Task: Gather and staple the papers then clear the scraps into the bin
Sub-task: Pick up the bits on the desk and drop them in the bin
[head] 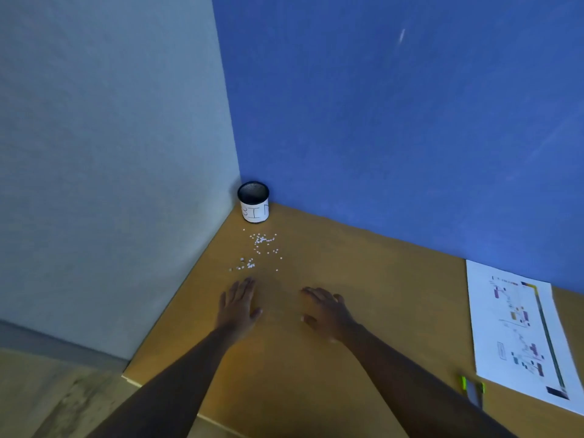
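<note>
Both hands lie low over the desk (363, 279), palms down, nothing in either. Left hand (238, 306) is flat with the fingers close together, tips pointing far toward the scraps (257, 251); right hand (325, 311) is loosely spread and slightly arched, fingers angled far-left. Whether the palms actually touch the wood, cannot tell.

Scraps: small white bits scattered just beyond the left fingertips, between the hands and the bin (253, 202). The scatter runs near-to-far, its long axis pointing roughly at the bin, with a denser clump at the far end and a smaller one near-left. Bin stands upright in the far corner where the two walls meet, mouth up, label facing the camera.

Papers (518, 330) lie flat at the right, well apart from the hands, long axis near-to-far and tilted a little, far edge by the blue wall. A green-and-grey thing (472, 390), probably the stapler, sits just beside their near-left corner.

Step in hand looks like scrap clearing. To do it well: cup both hands either side of the scatter, sweep inward into one pile, keep edges of the palms down on the wood so bits do not slip under, then pinch or scoop into the bin. Light bits may flick away, so move slowly.
</note>
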A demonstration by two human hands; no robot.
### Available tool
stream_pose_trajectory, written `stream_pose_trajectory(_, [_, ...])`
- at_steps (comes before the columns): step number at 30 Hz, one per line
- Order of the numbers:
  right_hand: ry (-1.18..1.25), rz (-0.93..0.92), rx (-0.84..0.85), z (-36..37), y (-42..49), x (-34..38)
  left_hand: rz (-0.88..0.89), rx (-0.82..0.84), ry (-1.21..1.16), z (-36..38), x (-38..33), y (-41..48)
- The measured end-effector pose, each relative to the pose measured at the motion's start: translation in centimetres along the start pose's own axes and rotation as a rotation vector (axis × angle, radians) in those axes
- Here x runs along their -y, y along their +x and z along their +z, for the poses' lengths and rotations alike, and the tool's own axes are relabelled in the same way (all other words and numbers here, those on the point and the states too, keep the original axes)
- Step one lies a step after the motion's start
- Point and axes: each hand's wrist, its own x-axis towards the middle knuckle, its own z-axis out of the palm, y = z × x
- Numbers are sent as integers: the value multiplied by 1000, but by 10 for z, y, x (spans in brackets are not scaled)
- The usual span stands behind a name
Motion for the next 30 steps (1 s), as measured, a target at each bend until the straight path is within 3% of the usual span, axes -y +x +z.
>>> stream_pose_trajectory(12, [15, 15, -67, 14, 40, 33, -73, -282, -132, 9, 49, 22])
stream_pose_trajectory(30, [54, -6, -106, 17, 121, 65, -116, -399, -111, 17, 81, 46])
